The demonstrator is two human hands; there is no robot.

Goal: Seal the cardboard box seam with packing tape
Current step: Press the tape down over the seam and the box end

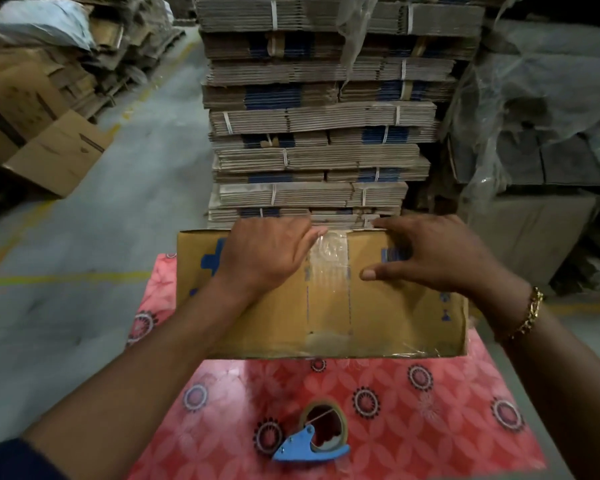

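Note:
A brown cardboard box (274, 320) with blue print lies on a red patterned cloth (413, 410). A strip of clear packing tape (329, 271) runs down its middle seam and over the far edge. My left hand (267, 254) lies flat on the box top left of the tape, fingers reaching the far edge. To the right of the tape my right hand (437, 254) rests flat with the fingers spread and the thumb pointing at the tape. Neither hand holds anything. A blue tape dispenser (312, 441) with a roll lies on the cloth near me.
A tall pile of bundled flat cartons (319, 116) stands just behind the box. Loose boxes (49, 147) sit on the concrete floor at the left. Plastic-covered stacks (541, 116) fill the right side. Yellow lines mark the floor (66, 278).

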